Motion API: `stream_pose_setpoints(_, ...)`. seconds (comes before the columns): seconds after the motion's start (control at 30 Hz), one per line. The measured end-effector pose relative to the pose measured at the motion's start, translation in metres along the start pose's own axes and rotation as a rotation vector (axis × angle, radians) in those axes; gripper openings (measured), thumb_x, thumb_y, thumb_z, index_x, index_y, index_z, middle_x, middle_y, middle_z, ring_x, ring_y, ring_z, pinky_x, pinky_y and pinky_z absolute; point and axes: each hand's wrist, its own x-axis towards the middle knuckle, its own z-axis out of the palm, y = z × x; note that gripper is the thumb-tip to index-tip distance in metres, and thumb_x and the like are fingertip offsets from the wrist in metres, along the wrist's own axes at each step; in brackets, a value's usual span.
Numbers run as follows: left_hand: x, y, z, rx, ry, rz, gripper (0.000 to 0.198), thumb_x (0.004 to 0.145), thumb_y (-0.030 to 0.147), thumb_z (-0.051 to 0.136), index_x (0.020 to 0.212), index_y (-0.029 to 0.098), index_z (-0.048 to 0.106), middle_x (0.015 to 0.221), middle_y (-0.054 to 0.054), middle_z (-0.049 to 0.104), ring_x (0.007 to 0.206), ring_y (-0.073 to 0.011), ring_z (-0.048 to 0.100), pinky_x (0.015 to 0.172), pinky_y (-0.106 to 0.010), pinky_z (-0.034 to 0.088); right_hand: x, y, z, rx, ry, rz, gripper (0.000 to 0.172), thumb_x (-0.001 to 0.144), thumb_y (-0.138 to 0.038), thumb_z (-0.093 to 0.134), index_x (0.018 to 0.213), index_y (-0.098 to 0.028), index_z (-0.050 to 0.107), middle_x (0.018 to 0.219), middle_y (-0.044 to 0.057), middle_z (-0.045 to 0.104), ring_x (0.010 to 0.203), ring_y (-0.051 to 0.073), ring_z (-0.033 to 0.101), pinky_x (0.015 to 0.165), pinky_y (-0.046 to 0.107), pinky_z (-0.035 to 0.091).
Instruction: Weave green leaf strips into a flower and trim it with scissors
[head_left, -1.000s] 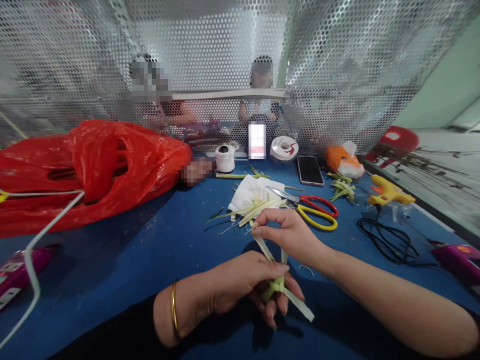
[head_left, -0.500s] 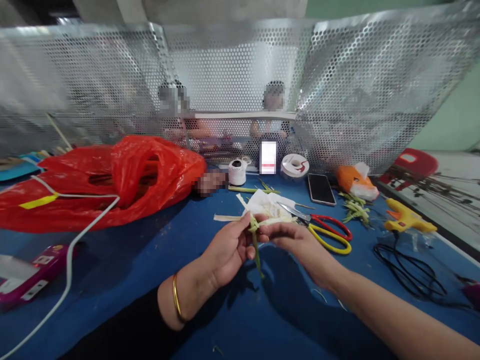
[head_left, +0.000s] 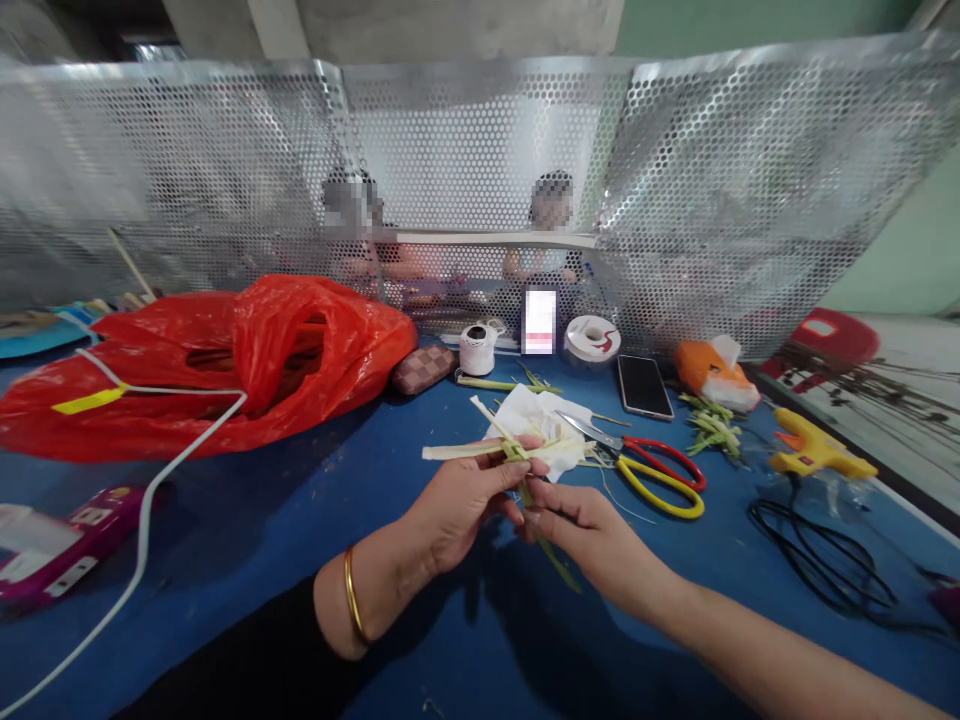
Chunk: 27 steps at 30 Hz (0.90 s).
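Note:
Pale green leaf strips [head_left: 448, 453] cross each other between my two hands above the blue table. My left hand [head_left: 466, 508], with a gold bangle at the wrist, is closed and pinches the crossing between thumb and fingers. My right hand [head_left: 604, 535] is closed on a green strip [head_left: 556, 566] just below that crossing, and the strip's end hangs down toward me. Right behind the strips lies a crumpled white tissue [head_left: 529, 408]. Scissors [head_left: 660, 468] with one red and one yellow handle rest beside it, blades partly over the tissue. Fingers hide part of the crossing.
A red plastic bag [head_left: 322, 340] fills the left, with a white cable [head_left: 161, 470] in front. Farther back are a thread spool [head_left: 477, 350], a ribbon roll [head_left: 592, 342] and a phone [head_left: 645, 387]. A yellow glue gun [head_left: 821, 450] lies right. A perforated metal screen [head_left: 480, 140] stands behind.
My right hand has moved from the strips' right side down to the hanging green strip. That strip now slants to the right. My left hand has turned slightly, keeping its pinch.

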Motion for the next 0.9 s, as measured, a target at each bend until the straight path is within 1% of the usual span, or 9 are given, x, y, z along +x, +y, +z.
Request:
stream_pose_setpoints(0.23, 0.004, 0.005, -0.006, 0.019, -0.03, 0.022, 0.025, 0.079, 0.012, 0.066, 0.104, 0.011, 0.066, 0.084, -0.006, 0.069, 0.068, -0.0129, 0.067, 0.04, -0.014, 0.046, -0.008, -0.021, -0.002, -0.186, -0.154, 0.034, 0.032, 0.085, -0.037, 0.05, 0.059, -0.018, 0.051, 0.061, -0.001, 0.047, 0.058, 0.012, 0.041, 0.056, 0.025, 0.033)
stream_pose_setpoints(0.4, 0.005, 0.002, -0.008, 0.094, -0.063, 0.04, 0.031, 0.082, 0.021, 0.065, 0.112, 0.014, 0.062, 0.084, -0.006, 0.069, 0.065, -0.0127, 0.066, 0.038, -0.014, 0.042, -0.005, -0.017, -0.006, -0.214, -0.18, 0.029, 0.033, 0.085, -0.039, 0.052, 0.06, -0.018, 0.055, 0.062, 0.0, 0.051, 0.06, 0.013, 0.045, 0.059, 0.027, 0.036)
stream_pose_setpoints(0.47, 0.005, 0.002, -0.008, 0.125, -0.071, 0.05, 0.032, 0.082, 0.024, 0.065, 0.112, 0.015, 0.061, 0.078, -0.004, 0.067, 0.061, -0.0112, 0.064, 0.037, -0.014, 0.038, -0.001, -0.014, -0.011, -0.119, -0.106, 0.037, 0.03, 0.083, -0.043, 0.056, 0.068, -0.017, 0.06, 0.069, 0.001, 0.057, 0.066, 0.014, 0.052, 0.065, 0.029, 0.042)
stream_pose_setpoints(0.57, 0.003, 0.004, -0.008, 0.181, -0.065, 0.045, 0.029, 0.081, 0.024, 0.066, 0.108, 0.014, 0.063, 0.072, -0.001, 0.063, 0.055, -0.0074, 0.058, 0.036, -0.013, 0.031, 0.005, -0.012, -0.021, 0.176, 0.186, 0.076, 0.034, 0.079, -0.052, 0.061, 0.09, -0.02, 0.062, 0.084, 0.002, 0.063, 0.072, 0.015, 0.06, 0.072, 0.03, 0.048)
stream_pose_setpoints(0.63, 0.002, 0.006, -0.008, 0.237, -0.066, 0.036, 0.027, 0.08, 0.025, 0.066, 0.106, 0.015, 0.063, 0.072, 0.0, 0.063, 0.053, -0.0058, 0.054, 0.037, -0.014, 0.027, 0.007, -0.014, -0.026, 0.272, 0.275, 0.1, 0.037, 0.076, -0.052, 0.065, 0.097, -0.022, 0.059, 0.087, 0.001, 0.063, 0.07, 0.013, 0.062, 0.071, 0.029, 0.049)
stream_pose_setpoints(0.7, 0.0, 0.007, -0.007, 0.286, -0.077, 0.017, 0.03, 0.078, 0.026, 0.067, 0.106, 0.016, 0.064, 0.071, 0.001, 0.062, 0.051, -0.005, 0.051, 0.038, -0.015, 0.023, 0.008, -0.016, -0.028, 0.192, 0.184, 0.097, 0.031, 0.075, -0.047, 0.068, 0.088, -0.02, 0.061, 0.079, 0.0, 0.063, 0.063, 0.012, 0.06, 0.065, 0.027, 0.048)
stream_pose_setpoints(0.77, 0.0, 0.005, -0.005, 0.325, -0.083, 0.002, 0.034, 0.074, 0.026, 0.071, 0.105, 0.016, 0.065, 0.065, 0.003, 0.059, 0.048, -0.0042, 0.045, 0.039, -0.017, 0.022, 0.007, -0.017, -0.028, 0.033, 0.085, 0.059, 0.025, 0.078, -0.041, 0.065, 0.071, -0.018, 0.059, 0.065, -0.001, 0.06, 0.056, 0.011, 0.055, 0.059, 0.026, 0.045)
stream_pose_setpoints(0.83, 0.0, 0.002, -0.003, 0.351, -0.074, 0.022, 0.035, 0.068, 0.026, 0.076, 0.099, 0.015, 0.066, 0.06, 0.005, 0.055, 0.047, -0.0038, 0.039, 0.042, -0.018, 0.022, 0.006, -0.016, -0.025, -0.11, 0.081, 0.002, 0.028, 0.082, -0.037, 0.058, 0.062, -0.018, 0.054, 0.056, -0.003, 0.054, 0.051, 0.01, 0.051, 0.055, 0.025, 0.042)
stream_pose_setpoints(0.9, 0.001, -0.002, -0.002, 0.366, -0.052, 0.082, 0.031, 0.066, 0.028, 0.077, 0.091, 0.013, 0.066, 0.061, 0.004, 0.056, 0.051, -0.0048, 0.041, 0.048, -0.019, 0.027, 0.004, -0.014, -0.022, -0.213, 0.114, -0.046, 0.029, 0.085, -0.034, 0.053, 0.061, -0.019, 0.053, 0.054, -0.003, 0.052, 0.052, 0.011, 0.05, 0.055, 0.025, 0.04)
